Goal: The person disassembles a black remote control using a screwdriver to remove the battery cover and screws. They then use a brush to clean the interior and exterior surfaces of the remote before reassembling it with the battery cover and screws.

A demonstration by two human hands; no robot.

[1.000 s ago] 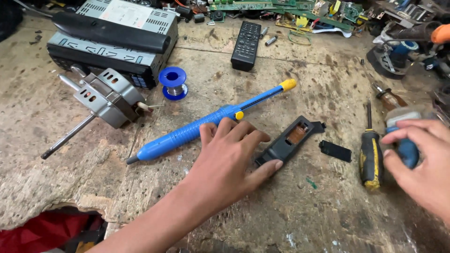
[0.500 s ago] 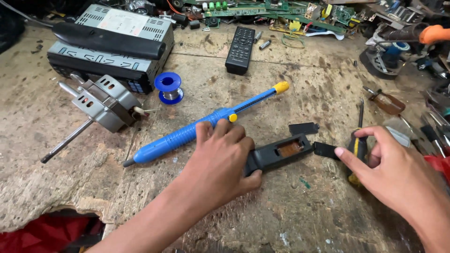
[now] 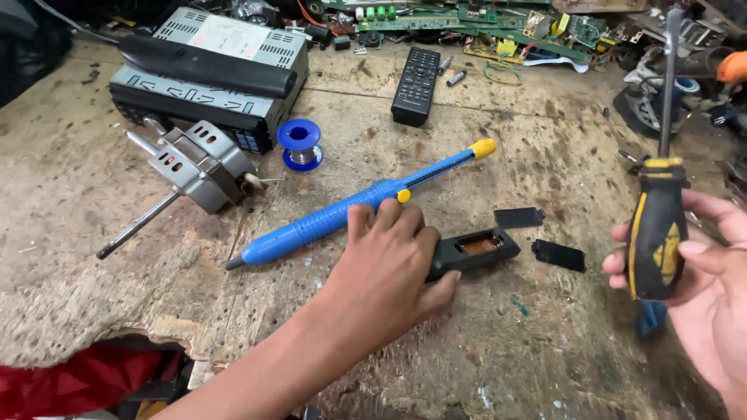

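My left hand [image 3: 389, 268] lies over one end of a black opened remote-like device [image 3: 476, 250] on the worn wooden bench, fingers wrapped on it and pressing it down. Its open compartment shows an orange-brown inside. My right hand [image 3: 712, 272] holds a black and yellow screwdriver [image 3: 656, 225] upright at the right, shaft pointing up. Two small black cover pieces [image 3: 519, 217] [image 3: 558, 255] lie just right of the device. A long blue desoldering pump [image 3: 350, 214] with a yellow tip lies behind my left hand.
A black remote [image 3: 415, 85], a blue solder spool [image 3: 299, 144], a grey metal motor part [image 3: 194, 165] and a car stereo unit [image 3: 210, 74] sit behind. Circuit boards [image 3: 467, 19] and tools crowd the far edge. The bench edge is broken at front left, red cloth [image 3: 70, 385] below.
My right hand reached to the screwdriver on the bench, took it and lifted it upright. My left hand stayed on the black device.
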